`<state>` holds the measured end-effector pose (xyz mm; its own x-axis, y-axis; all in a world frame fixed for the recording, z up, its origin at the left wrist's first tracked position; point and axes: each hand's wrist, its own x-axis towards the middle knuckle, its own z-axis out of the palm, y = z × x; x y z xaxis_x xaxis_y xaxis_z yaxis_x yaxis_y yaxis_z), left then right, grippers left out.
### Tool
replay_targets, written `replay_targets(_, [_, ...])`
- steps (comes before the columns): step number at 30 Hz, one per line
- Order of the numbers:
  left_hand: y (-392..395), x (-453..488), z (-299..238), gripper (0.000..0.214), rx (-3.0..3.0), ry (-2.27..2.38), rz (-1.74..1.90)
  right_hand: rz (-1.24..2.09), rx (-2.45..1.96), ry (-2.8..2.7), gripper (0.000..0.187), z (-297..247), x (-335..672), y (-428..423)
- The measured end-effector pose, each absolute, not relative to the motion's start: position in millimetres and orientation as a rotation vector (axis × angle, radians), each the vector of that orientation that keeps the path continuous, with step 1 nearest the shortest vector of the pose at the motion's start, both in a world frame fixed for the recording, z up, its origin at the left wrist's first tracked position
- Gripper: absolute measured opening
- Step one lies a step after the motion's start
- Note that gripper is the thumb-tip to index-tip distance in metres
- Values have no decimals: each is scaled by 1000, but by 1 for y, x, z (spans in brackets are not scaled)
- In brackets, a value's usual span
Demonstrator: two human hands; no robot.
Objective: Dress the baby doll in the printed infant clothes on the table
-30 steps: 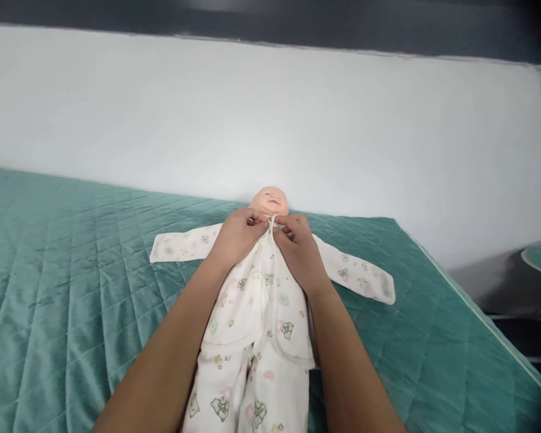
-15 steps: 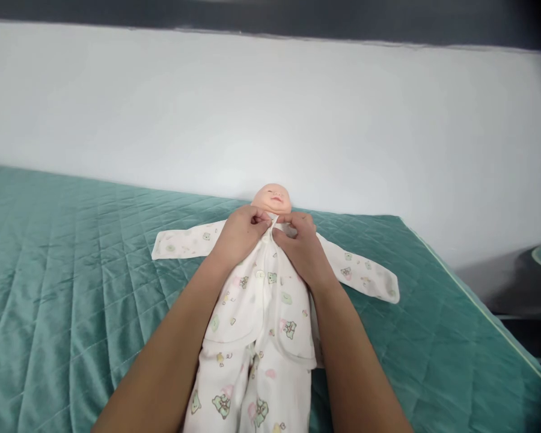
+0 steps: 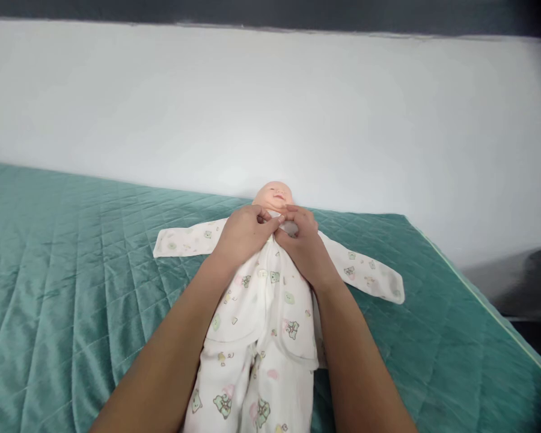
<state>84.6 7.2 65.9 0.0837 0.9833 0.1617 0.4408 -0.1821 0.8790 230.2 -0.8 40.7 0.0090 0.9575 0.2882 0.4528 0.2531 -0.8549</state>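
Observation:
A baby doll (image 3: 275, 194) lies on its back on a teal quilted bed cover (image 3: 72, 258), head towards the wall. It wears a white printed baby garment (image 3: 265, 313) with both sleeves spread out sideways. My left hand (image 3: 243, 234) and my right hand (image 3: 304, 243) meet at the garment's neckline just under the doll's chin. Both hands are closed, their fingertips pinching the two front edges of the garment together. The fastening itself is hidden under my fingers.
A white wall (image 3: 270, 114) rises right behind the doll's head. The bed's right edge (image 3: 478, 307) runs diagonally down to the right, with dark floor (image 3: 514, 288) beyond it. The quilted cover stretches far to the left.
My hands have drawn closer together at the neckline, fingertips now touching. The view has shifted slightly; the doll and garment lie as before.

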Motion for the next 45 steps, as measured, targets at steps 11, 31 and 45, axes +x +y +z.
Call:
replay_targets(11, [10,84,64,9,1694,1486,1010,714,-1355,-1600,16,43,230,-4])
replay_targets(31, [10,79,65,20,1732,1360,1067,705,-1353,-1451,6,42,227,-2])
replay_targets(45, [13,82,63,8,1676,1414,1058,712,-1339,-1463,11,40,229,-1])
